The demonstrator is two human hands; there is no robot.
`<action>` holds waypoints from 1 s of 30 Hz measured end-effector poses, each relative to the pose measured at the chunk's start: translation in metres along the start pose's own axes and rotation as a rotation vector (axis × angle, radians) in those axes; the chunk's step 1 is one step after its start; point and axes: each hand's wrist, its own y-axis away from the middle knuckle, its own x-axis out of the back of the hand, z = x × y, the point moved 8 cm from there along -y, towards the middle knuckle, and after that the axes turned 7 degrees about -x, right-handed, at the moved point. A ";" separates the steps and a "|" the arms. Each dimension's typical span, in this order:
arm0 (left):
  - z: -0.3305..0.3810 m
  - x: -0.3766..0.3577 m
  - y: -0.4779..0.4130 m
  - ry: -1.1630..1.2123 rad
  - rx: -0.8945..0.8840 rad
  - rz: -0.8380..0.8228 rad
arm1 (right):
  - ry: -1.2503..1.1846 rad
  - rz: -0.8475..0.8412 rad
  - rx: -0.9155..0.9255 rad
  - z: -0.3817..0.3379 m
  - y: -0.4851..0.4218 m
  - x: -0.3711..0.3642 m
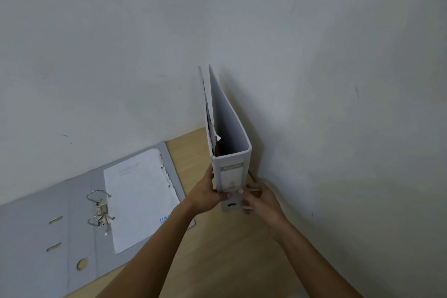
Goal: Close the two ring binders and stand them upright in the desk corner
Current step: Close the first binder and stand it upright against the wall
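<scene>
A closed grey ring binder [231, 128] stands upright in the desk corner, close to the right wall, its labelled spine facing me. My left hand [208, 195] grips the spine's lower left edge, and my right hand [260, 197] holds its lower right edge. A second grey ring binder [79, 215] lies flat and open on the desk to the left, its metal rings [99, 208] open and a stack of white punched paper [142, 198] lying on its right-hand cover.
The light wooden desk [232, 256] meets two plain grey walls [338, 80] at the corner behind the upright binder. The open binder reaches past the left edge of view and touches the back wall.
</scene>
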 end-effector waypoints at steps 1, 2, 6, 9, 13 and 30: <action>0.004 0.000 -0.007 -0.002 -0.002 0.006 | -0.093 -0.008 -0.050 0.002 -0.006 -0.001; 0.008 0.001 -0.013 -0.003 -0.001 0.014 | -0.168 -0.017 -0.084 0.003 -0.011 -0.002; 0.017 0.007 -0.038 0.009 0.008 0.047 | -0.329 -0.047 -0.143 -0.004 -0.029 -0.008; 0.018 0.013 -0.054 0.023 0.012 0.073 | -0.396 -0.068 -0.194 -0.011 -0.042 -0.011; 0.020 0.015 -0.070 0.043 0.027 0.118 | -0.609 -0.085 -0.295 -0.012 -0.053 -0.018; 0.027 -0.004 -0.079 0.103 0.033 0.142 | -0.776 0.037 -0.301 -0.004 -0.057 -0.006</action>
